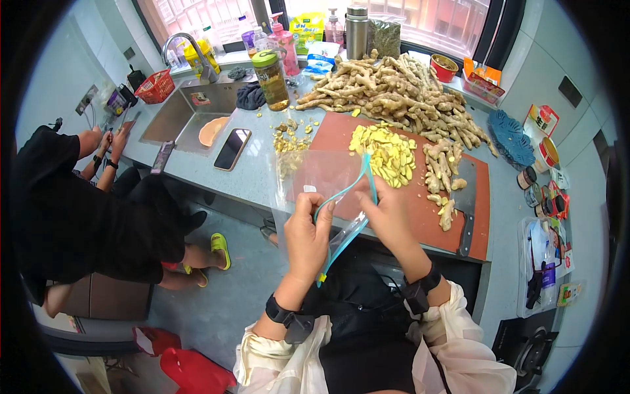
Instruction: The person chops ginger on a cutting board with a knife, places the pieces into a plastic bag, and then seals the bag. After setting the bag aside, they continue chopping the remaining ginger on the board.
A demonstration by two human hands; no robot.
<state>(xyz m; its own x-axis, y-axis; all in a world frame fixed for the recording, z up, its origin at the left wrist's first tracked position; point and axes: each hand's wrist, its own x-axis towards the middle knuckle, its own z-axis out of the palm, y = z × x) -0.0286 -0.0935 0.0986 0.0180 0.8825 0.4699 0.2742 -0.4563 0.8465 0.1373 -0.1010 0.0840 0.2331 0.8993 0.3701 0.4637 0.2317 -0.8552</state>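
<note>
- Since the zip bag (331, 177) is thin clear film, expect it light, limp and probably slick; low break risk, but the walls likely fold or cling.
- Location: held up in front of the torso, above the near side of the table (259, 157), overlapping the cutting board (420, 213) in view.
- Best hold, my read: the teal zip strip (346, 241), stiffer than the film; 1 lip per hand should hold the mouth apart.
- Left hand (308, 230): gripping the left lip, thumb against curled fingers, mouth spread.
- Right hand (387, 213): gripping the opposite lip, thumb toward the mouth; exact fingertip contact, can't tell.
- Pose: 2 forearms angle up and inward, elbows bent, hands roughly level.
- Sliced ginger (384, 154) sits on the board just beyond the right hand.
</note>
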